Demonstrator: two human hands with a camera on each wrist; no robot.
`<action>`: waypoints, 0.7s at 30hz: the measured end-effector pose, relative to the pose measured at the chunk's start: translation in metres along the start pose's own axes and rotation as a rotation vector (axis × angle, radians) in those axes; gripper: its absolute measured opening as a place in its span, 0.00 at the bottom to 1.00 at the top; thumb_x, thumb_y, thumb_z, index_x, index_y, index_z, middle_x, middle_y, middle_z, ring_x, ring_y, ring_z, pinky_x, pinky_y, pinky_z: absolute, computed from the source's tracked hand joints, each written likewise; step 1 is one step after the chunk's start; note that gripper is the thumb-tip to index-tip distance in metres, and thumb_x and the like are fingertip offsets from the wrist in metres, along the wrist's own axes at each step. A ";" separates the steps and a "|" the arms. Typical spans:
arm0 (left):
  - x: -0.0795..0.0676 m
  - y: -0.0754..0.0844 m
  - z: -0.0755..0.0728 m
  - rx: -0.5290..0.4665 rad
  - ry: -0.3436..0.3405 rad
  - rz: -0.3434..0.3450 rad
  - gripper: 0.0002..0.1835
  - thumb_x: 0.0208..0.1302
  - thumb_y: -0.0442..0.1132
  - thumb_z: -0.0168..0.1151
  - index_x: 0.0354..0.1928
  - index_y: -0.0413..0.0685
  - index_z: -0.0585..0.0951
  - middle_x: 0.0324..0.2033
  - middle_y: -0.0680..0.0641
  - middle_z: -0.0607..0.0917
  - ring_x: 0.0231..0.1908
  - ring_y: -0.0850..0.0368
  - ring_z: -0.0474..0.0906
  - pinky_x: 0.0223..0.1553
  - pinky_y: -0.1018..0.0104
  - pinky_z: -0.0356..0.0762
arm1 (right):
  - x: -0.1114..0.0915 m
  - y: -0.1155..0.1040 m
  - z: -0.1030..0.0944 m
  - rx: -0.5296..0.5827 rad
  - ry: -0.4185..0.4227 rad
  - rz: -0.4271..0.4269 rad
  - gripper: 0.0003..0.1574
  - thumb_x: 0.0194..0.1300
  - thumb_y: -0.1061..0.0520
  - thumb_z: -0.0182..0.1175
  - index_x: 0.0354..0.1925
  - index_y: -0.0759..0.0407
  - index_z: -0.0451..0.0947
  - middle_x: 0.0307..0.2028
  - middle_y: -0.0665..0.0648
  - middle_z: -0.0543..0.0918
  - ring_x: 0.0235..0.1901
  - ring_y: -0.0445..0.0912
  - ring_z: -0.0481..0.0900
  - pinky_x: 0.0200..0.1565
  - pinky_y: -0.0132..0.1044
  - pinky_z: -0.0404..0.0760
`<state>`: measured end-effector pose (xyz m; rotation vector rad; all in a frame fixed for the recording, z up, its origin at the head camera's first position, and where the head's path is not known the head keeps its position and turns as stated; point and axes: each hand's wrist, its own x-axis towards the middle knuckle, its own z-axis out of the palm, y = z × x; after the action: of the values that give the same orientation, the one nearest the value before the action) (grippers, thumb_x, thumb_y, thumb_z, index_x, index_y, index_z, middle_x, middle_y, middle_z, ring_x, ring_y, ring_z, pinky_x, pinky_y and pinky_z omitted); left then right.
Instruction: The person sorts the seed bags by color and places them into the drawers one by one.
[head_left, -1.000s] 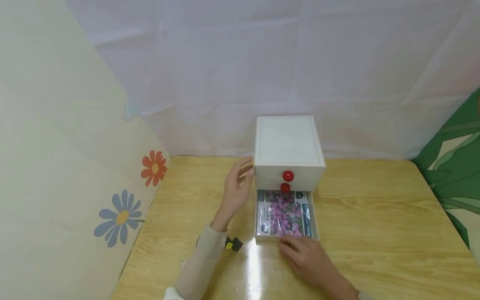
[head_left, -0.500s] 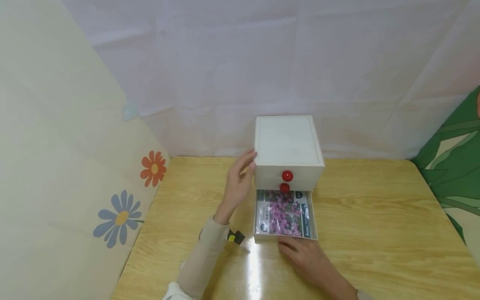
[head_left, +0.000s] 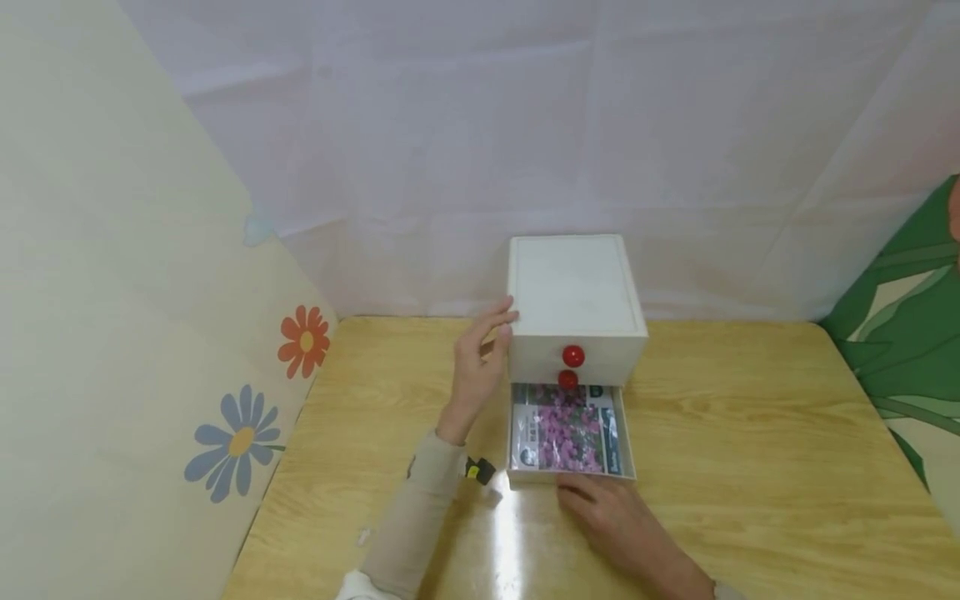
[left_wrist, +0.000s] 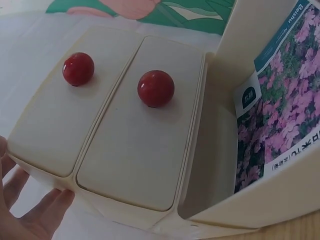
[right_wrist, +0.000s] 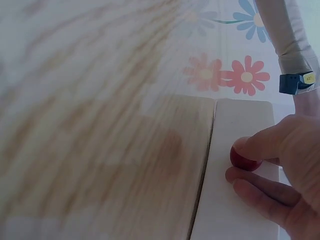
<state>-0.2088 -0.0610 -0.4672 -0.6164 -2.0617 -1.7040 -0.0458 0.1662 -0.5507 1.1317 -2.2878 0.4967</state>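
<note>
A small white drawer cabinet stands on the table, its bottom drawer pulled out toward me. Inside the drawer lie packets printed with pink flowers. My right hand is at the drawer's front; in the right wrist view its thumb and fingers pinch the red round knob. My left hand rests against the cabinet's left side, fingertips at the top edge and fingers extended. Two upper drawers, each with a red knob, are closed in the left wrist view.
The cabinet stands on a wood-grain table, near a pale cloth backdrop. A flower-printed panel borders the table at left, and a green leaf print shows at right. A dark wrist device sits by the left sleeve.
My left hand has moved right and slightly up, from beside the cabinet to touching its side and top edge. The right hand and pulled-out drawer have stayed nearly in place.
</note>
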 end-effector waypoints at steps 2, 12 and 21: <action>0.000 0.000 0.000 0.001 0.003 0.013 0.14 0.80 0.34 0.57 0.60 0.41 0.85 0.71 0.44 0.80 0.71 0.44 0.77 0.52 0.51 0.92 | 0.001 0.000 0.000 -0.001 0.001 0.005 0.17 0.58 0.62 0.60 0.44 0.59 0.89 0.49 0.57 0.90 0.41 0.50 0.90 0.43 0.43 0.93; 0.001 0.000 0.002 0.010 0.002 0.031 0.14 0.81 0.34 0.57 0.60 0.39 0.84 0.71 0.42 0.80 0.70 0.42 0.77 0.52 0.57 0.91 | 0.003 0.005 -0.001 0.020 0.003 0.015 0.17 0.55 0.63 0.65 0.45 0.58 0.89 0.49 0.57 0.90 0.41 0.50 0.90 0.44 0.44 0.93; 0.000 -0.001 0.002 0.009 0.010 0.039 0.14 0.81 0.34 0.56 0.60 0.39 0.84 0.71 0.42 0.80 0.70 0.41 0.78 0.51 0.53 0.92 | 0.007 0.009 0.002 0.029 0.007 0.030 0.16 0.55 0.62 0.67 0.44 0.59 0.90 0.48 0.57 0.90 0.42 0.51 0.91 0.44 0.45 0.93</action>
<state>-0.2096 -0.0588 -0.4688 -0.6389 -2.0362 -1.6721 -0.0573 0.1666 -0.5491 1.1091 -2.3021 0.5466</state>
